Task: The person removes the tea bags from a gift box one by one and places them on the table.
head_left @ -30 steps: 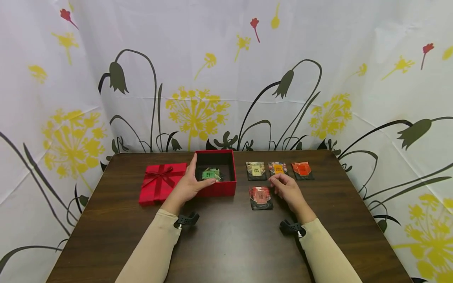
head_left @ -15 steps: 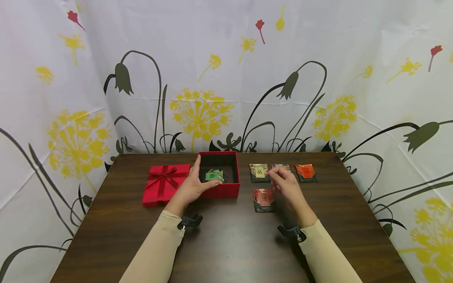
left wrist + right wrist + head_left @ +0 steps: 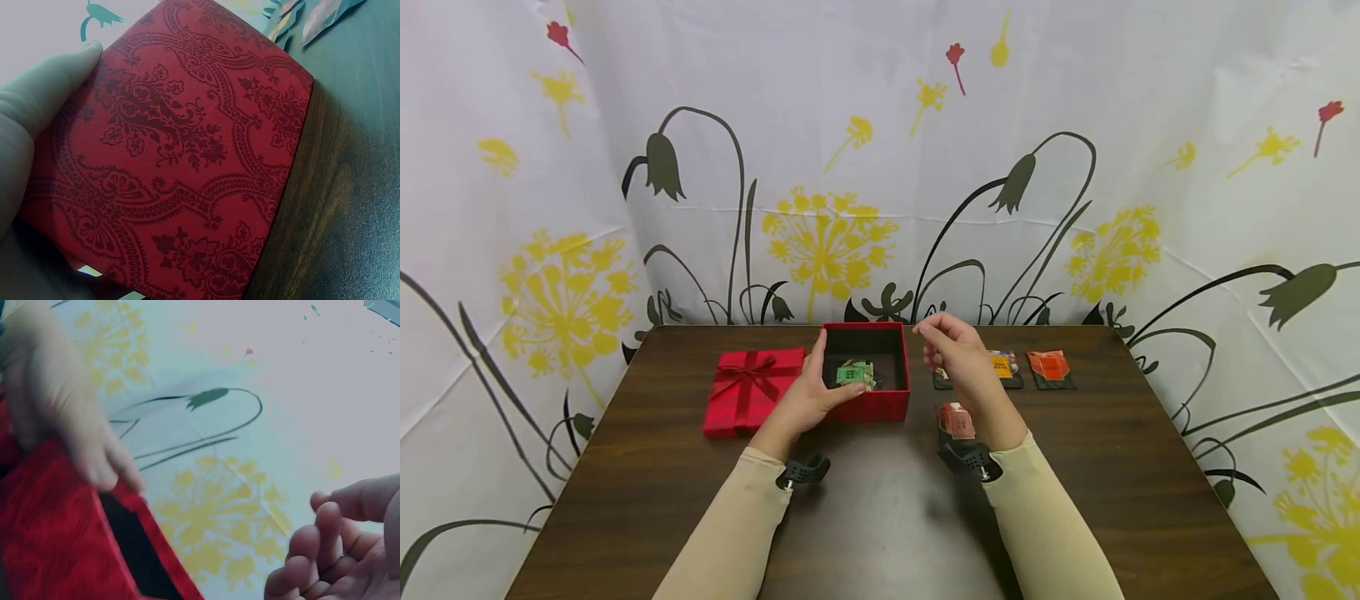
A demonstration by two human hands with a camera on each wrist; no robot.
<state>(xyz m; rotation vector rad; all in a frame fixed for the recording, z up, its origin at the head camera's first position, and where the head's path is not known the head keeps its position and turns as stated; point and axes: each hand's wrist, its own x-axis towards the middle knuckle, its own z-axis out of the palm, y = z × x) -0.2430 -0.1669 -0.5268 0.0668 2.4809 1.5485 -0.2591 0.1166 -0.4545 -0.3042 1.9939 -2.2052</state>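
Observation:
My left hand point(image 3: 812, 385) holds the near left corner of a red patterned gift box point(image 3: 880, 407), thumb over its front rim and fingers along its left side. Inside the box lies a green-labelled packet point(image 3: 853, 375). The left wrist view is filled by the box's patterned wall point(image 3: 169, 137). Raised just right of the box is my right hand point(image 3: 958, 362), its fingers curled and thumb and forefinger tips together. In the right wrist view no thing can be made out between those fingertips point(image 3: 320, 501). That hand and wrist partly hide a pale-yellow packet and a red packet point(image 3: 957, 421).
A red lid with a ribbon bow point(image 3: 752, 383) lies left of the box. Toward the back right are a yellow-orange-labelled packet point(image 3: 1005, 367) and an orange-red packet point(image 3: 1051, 367). A flower-printed curtain point(image 3: 880, 150) hangs behind the brown table point(image 3: 880, 533).
My right hand has risen from among the packets and moved left toward the box. My left hand stays on the box. The head view has shifted slightly.

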